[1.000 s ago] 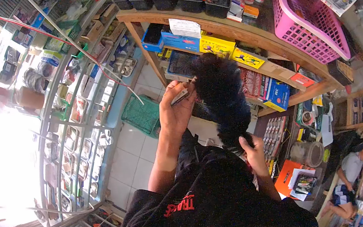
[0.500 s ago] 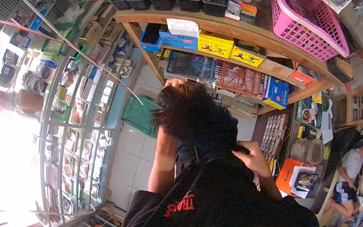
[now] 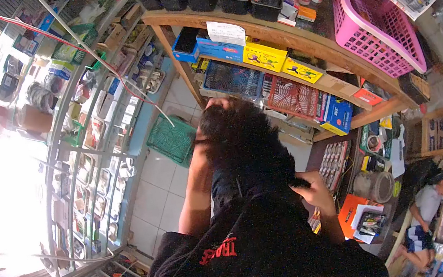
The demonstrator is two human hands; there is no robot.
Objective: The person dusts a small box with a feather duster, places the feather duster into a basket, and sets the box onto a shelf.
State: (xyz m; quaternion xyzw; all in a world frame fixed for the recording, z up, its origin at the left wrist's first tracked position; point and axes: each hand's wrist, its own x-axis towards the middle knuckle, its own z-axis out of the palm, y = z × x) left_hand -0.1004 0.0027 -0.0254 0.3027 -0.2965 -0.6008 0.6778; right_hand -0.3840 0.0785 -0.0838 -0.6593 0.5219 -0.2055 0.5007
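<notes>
My black shirt (image 3: 251, 250) with red lettering fills the lower middle of the view. In front of it is a dark shaggy mass (image 3: 240, 129), like hair or feathers; I cannot tell which. My left hand (image 3: 200, 139) is closed at its left side, with most of the fingers hidden by it. A bit of skin shows at its top edge. Lower down on the right, my right hand (image 3: 315, 188) has its fingers curled at the edge of the dark mass. What they grip is hidden.
A wooden shelf (image 3: 273, 26) ahead carries black bins, yellow boxes (image 3: 265, 56) and a pink basket (image 3: 377, 26). A green basket (image 3: 172, 140) lies on the tiled floor. Glass shelves (image 3: 91, 159) of goods line the left. Another person (image 3: 426, 207) sits at far right.
The dark shaggy mass has shifted slightly right and turned, covering more of the fingers of my left hand. My right hand has moved a little to the right. The shelves look unchanged.
</notes>
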